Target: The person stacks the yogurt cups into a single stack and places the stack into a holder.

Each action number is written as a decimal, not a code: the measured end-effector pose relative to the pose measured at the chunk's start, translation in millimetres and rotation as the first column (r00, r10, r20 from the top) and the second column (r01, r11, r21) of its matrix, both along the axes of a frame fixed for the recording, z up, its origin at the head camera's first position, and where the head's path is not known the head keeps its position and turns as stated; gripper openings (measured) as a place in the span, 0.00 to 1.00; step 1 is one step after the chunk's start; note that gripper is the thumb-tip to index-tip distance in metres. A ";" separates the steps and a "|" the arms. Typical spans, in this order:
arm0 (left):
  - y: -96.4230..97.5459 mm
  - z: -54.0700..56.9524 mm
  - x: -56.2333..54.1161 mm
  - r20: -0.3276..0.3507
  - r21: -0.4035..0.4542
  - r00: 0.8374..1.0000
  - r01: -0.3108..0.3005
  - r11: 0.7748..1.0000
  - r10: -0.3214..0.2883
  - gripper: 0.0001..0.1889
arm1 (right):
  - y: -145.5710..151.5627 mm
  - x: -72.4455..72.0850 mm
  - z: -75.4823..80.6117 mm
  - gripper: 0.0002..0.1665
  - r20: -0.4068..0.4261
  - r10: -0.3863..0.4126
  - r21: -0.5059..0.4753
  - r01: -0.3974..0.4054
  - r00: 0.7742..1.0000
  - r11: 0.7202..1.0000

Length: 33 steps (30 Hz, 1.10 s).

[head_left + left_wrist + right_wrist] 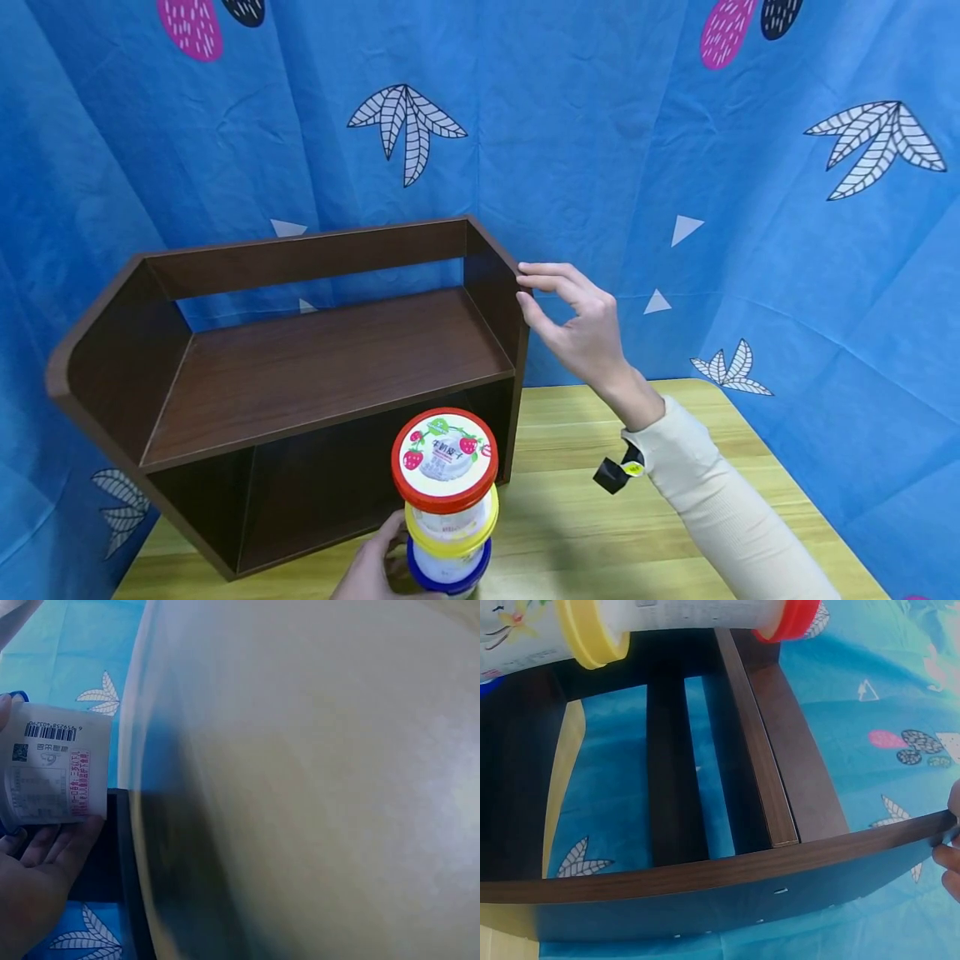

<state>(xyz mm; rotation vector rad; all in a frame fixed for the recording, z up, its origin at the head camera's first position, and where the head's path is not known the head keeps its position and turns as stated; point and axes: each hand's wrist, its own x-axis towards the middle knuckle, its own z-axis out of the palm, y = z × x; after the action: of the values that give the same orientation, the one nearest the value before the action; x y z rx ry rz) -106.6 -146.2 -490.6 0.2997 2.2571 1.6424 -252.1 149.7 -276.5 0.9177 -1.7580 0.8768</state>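
Three round tubs stand stacked before the shelf: a red-lidded tub (446, 458) on top, a yellow-lidded tub (453, 525) in the middle, a blue-lidded tub (448, 567) below. My left hand (382, 558) grips the lowest tub from the left, its fingers and thumb around the white printed wall (56, 769). With thumb and fingertips, my right hand (581, 321) holds the upper edge of the right side panel of a dark brown wooden shelf (330, 358). In the right wrist view, fingers (949, 866) show at that panel's edge.
The shelf has an upper board and a lower compartment behind the tubs. It stands on a light wood-grain table (600, 542). A blue patterned curtain (570, 167) hangs behind and at both sides.
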 end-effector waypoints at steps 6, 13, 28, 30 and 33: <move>-0.4 10.1 0.4 0.025 -0.045 0.999 -0.029 0.999 0.030 0.48 | 0.4 -1.2 -0.3 0.11 -0.001 0.000 0.000 0.000 1.000 1.000; -0.6 22.2 1.4 0.025 -0.029 0.999 -0.035 0.999 0.036 0.46 | 0.4 -0.1 0.0 0.11 0.010 -0.001 -0.008 0.001 1.000 1.000; -3.2 49.4 2.5 -0.049 0.006 0.998 -0.030 1.000 0.030 0.44 | -0.1 -0.1 0.6 0.11 0.011 -0.011 -0.003 0.012 1.000 1.000; -2.8 52.1 2.1 -0.043 0.003 0.999 -0.030 1.000 0.030 0.44 | -0.2 0.9 1.2 0.12 0.012 -0.013 0.000 0.013 1.000 1.000; -1.6 56.3 1.8 -0.022 -0.005 0.999 -0.031 1.000 0.031 0.45 | -0.3 1.7 1.6 0.12 0.012 -0.012 0.002 0.012 1.000 1.000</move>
<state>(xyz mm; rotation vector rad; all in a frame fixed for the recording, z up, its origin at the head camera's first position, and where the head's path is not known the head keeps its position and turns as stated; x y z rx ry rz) -104.8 -147.8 -434.3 0.2843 2.2930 1.6554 -250.4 149.4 -274.8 0.9040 -1.7730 0.8748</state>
